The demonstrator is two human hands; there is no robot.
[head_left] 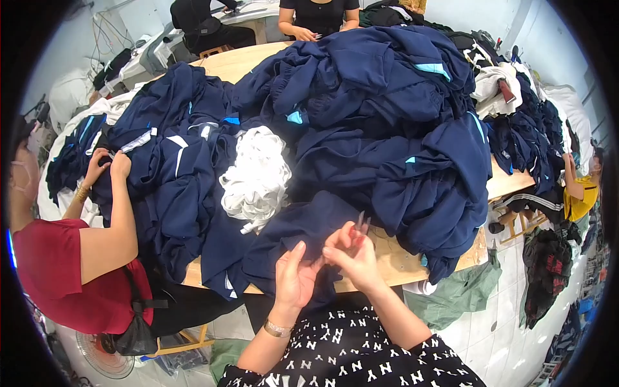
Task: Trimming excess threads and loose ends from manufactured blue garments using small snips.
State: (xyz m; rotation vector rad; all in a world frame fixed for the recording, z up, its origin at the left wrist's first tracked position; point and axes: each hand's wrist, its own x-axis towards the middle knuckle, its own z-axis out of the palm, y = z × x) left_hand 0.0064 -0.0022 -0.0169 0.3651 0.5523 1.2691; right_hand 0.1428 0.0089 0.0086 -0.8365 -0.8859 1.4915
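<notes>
Seen from the head camera, a person works at the near edge of a wooden table [400, 261] heaped with navy garments. The left hand [295, 278] is open, fingers held upright and loosely together, its palm and fingertips against a fold of a navy garment [293, 226] that hangs over the table's near edge. Just beside it, the right hand [353, 253] pinches small thread snips [361, 224] between thumb and fingers, the blades pointing up, close above the same fold of cloth.

Behind that garment on the table lies a tangle of white cord [256, 177], and beyond it rises the large pile of navy clothing [387, 109] with light blue trim. At the table's left side, a co-worker in a red shirt [61, 271] has both hands [108, 164] on more navy fabric. At the far end of the table, another person in black [319, 13] stands with hands down at the tabletop.
</notes>
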